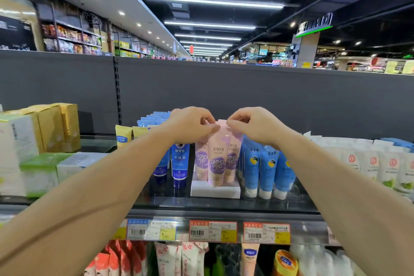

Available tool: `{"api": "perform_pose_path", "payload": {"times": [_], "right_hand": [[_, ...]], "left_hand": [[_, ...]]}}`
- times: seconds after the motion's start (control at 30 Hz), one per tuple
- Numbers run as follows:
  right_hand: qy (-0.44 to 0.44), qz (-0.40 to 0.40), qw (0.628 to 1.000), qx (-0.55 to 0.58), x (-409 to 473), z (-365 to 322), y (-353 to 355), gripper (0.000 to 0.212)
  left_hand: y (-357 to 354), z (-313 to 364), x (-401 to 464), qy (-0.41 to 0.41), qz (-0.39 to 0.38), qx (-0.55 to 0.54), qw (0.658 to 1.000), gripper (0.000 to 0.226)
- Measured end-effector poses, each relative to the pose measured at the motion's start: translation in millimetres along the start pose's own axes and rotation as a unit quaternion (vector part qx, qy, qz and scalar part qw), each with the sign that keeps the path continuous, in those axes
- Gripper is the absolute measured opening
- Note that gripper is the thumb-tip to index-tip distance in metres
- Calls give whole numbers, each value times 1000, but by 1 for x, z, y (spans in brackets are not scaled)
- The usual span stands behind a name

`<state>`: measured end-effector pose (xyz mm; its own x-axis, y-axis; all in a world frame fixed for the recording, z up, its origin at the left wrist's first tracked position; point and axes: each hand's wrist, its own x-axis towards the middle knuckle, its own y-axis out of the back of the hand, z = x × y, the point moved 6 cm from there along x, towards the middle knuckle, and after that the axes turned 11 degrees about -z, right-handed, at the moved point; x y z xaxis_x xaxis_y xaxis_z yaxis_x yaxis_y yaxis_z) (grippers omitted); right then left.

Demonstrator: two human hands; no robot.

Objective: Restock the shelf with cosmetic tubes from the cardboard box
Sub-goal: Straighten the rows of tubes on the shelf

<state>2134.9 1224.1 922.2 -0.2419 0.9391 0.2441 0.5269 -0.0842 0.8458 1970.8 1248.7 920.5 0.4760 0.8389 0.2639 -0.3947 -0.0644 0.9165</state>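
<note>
A pink and purple cosmetic tube (216, 163) stands cap down at the front of a white tray (215, 190) on the top shelf (224, 206). Two more matching tubes stand just behind it. My left hand (190, 124) pinches the left corner of the tube's flat top seal. My right hand (251, 124) pinches the right corner. Both forearms reach in from the bottom corners. The cardboard box is out of view.
Dark blue tubes (179, 163) stand left of the tray, light blue tubes (268, 170) right of it. White tubes (380, 163) fill the far right. Boxed goods (42, 163) and gold boxes (60, 127) sit at the left. Price tags (212, 231) line the shelf edge above a lower shelf.
</note>
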Motion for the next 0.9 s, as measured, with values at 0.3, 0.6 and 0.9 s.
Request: {"api": "perform_pose_path", "payload": {"times": [0.3,0.6,0.9], "right_hand": [[20,-58,998,-29,-2,-9,-10,9],[-21,-9,999,-46,2,4,4,5],[-61,-47,995,-63,6,11,-1,22]], "left_hand": [[3,-18,0,10,1,55,998,19],[5,-13,-1,9,22,6,1000,34],[-3,4,0,-43,-4,-14,999,20]]}}
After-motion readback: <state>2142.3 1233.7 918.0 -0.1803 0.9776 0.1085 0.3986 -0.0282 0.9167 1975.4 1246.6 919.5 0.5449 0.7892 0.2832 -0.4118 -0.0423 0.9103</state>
